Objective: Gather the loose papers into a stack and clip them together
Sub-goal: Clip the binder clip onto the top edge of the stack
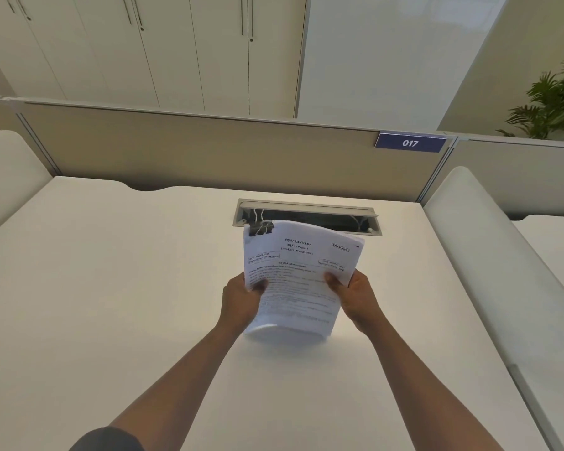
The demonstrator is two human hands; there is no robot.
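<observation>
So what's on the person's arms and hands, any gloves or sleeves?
No gloves: the left hand and right hand are bare, with no rings or watch visible. Both forearms are uncovered; a dark short sleeve shows on the left upper arm.

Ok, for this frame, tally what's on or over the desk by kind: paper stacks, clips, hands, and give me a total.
Paper stack: 1, held above the desk
Binder clip: 1, black, on the stack's top left corner
Hands: 2, left hand and right hand, each gripping a side edge of the stack
Total: 4
</observation>
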